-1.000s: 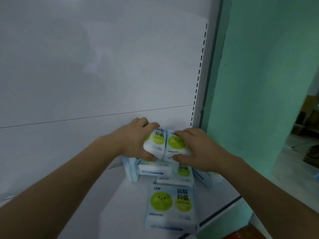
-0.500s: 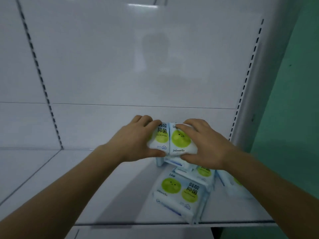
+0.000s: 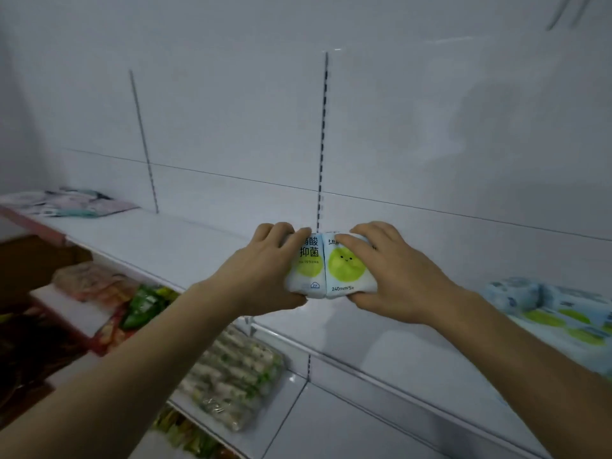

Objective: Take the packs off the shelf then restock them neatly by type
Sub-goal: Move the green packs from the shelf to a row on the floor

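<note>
Two small white packs with green circles are held side by side above the white shelf (image 3: 185, 240). My left hand (image 3: 261, 273) grips the left pack (image 3: 306, 270), fingers curled over its top and thumb under it. My right hand (image 3: 394, 273) grips the right pack (image 3: 347, 270) the same way. The two packs touch along their inner edges. More packs of the same green-circle type (image 3: 563, 313) lie in a pile at the right end of the shelf.
Pinkish and teal packs (image 3: 73, 202) lie at the shelf's far left. On the lower shelf sit a pale green-speckled bag (image 3: 231, 376), a green bag (image 3: 142, 306) and a pink bag (image 3: 89, 281). A slotted upright (image 3: 323, 144) runs down the back panel.
Both hands lifted the two packs from the pile and carried them left along the shelf. The pile now lies at the right edge of the view, and the lower shelf's goods have come into sight.
</note>
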